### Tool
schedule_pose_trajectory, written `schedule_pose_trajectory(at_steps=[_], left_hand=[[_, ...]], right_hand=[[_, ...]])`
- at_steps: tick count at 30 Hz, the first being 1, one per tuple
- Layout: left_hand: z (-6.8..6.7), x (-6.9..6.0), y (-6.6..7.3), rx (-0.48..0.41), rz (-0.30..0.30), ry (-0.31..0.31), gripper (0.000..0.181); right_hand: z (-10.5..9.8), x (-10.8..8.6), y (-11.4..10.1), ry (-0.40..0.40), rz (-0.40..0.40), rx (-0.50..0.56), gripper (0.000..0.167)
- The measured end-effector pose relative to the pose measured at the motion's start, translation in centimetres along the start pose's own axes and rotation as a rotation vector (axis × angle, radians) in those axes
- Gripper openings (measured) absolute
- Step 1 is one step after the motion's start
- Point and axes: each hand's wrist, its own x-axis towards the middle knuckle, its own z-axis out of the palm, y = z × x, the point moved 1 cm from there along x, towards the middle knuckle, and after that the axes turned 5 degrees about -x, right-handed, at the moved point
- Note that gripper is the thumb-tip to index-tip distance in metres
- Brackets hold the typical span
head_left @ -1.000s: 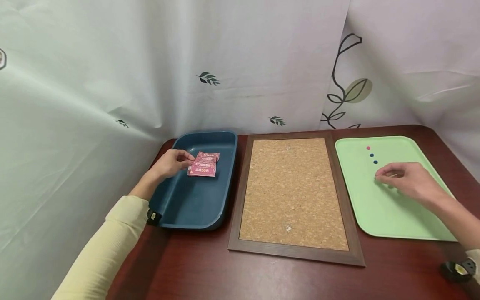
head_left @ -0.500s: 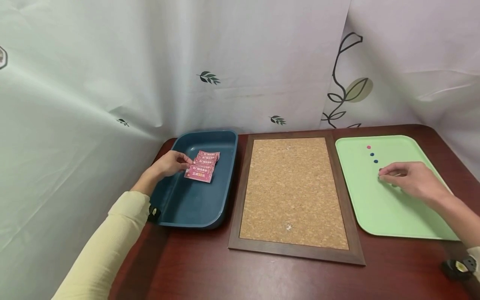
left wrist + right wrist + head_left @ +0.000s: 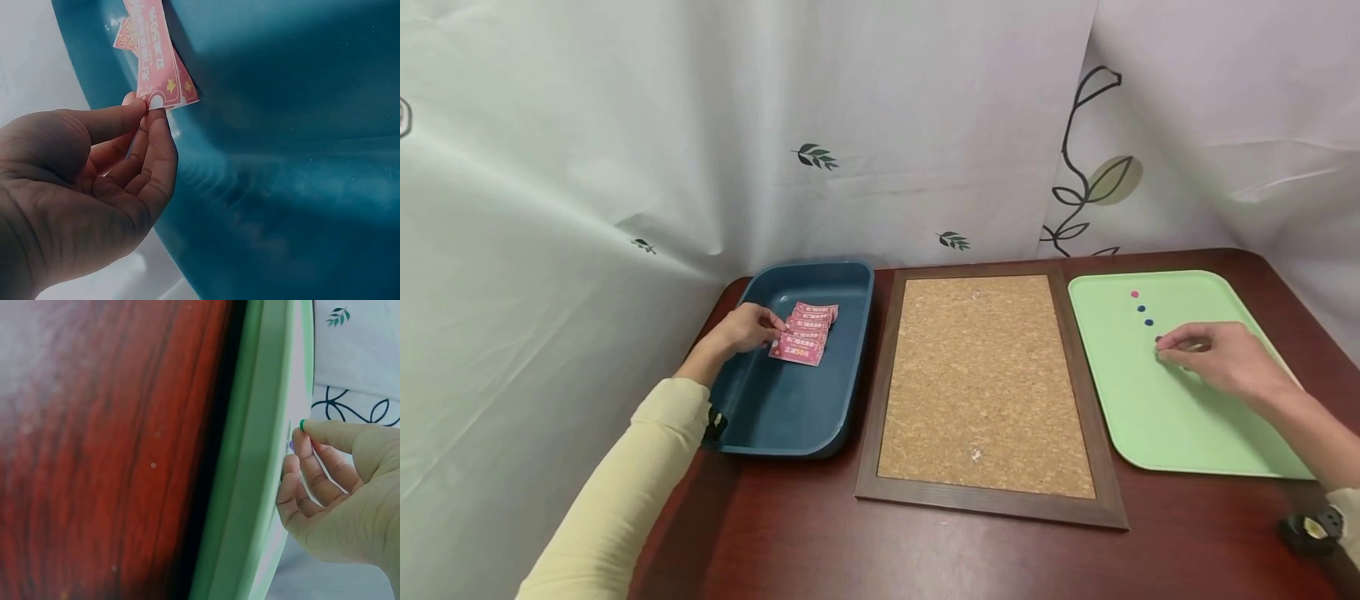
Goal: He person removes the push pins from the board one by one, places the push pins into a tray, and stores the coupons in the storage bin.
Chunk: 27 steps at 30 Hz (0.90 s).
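Observation:
My left hand (image 3: pixel 747 327) reaches into the blue bin (image 3: pixel 848 400) and pinches the corner of a pink printed coupon (image 3: pixel 796 350) between thumb and fingers. Several similar coupons (image 3: pixel 814 314) lie fanned behind it, partly overlapping. Over the green tray (image 3: pixel 1157 425) my right hand (image 3: pixel 1221 354) pinches a small green thumbtack (image 3: pixel 302 425) between thumb and index finger; its point is hidden. A dark blue tack (image 3: pixel 1157 339) lies right beside these fingertips. Farther back on the tray are a pink tack (image 3: pixel 1135 294) and two blue tacks (image 3: pixel 1148 322).
A cork board (image 3: pixel 985 383) in a brown wooden frame lies flat between the bin and the tray. All three stand on a dark red wooden table (image 3: pixel 925 550). A pale patterned curtain (image 3: pixel 887 125) hangs behind and to the left.
My left hand has drawn the front coupon a little nearer and to the left, spreading the fan. My right hand has shifted slightly right, and a tack beside its fingertips now shows.

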Motion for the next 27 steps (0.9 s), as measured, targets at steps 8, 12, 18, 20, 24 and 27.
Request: schedule_pose_trajectory(at_steps=[8, 12, 18, 20, 24, 27], left_hand=[[0.4, 0.2, -0.6, 0.023, -0.028, 0.022, 0.016], [0.6, 0.2, -0.6, 0.043, -0.032, 0.064, 0.018], [0.6, 0.0, -0.3, 0.031, -0.018, 0.136, 0.021], [0.6, -0.1, -0.1, 0.025, -0.004, 0.148, 0.021], [0.6, -0.3, 0.3, 0.014, 0.027, 0.16, 0.021], [0.6, -0.5, 0.7, 0.019, 0.051, 0.163, 0.022]], right_hand=[[-0.1, 0.2, -0.1, 0.009, -0.003, -0.022, 0.018], [-0.1, 0.3, 0.0, 0.021, -0.011, -0.037, 0.017], [-0.2, 0.3, 0.2, 0.035, -0.012, -0.055, 0.017], [-0.2, 0.3, 0.2, 0.041, -0.014, -0.061, 0.016], [-0.2, 0.3, 0.4, 0.049, -0.02, -0.073, 0.014], [-0.2, 0.3, 0.5, 0.045, -0.016, -0.082, 0.013]])
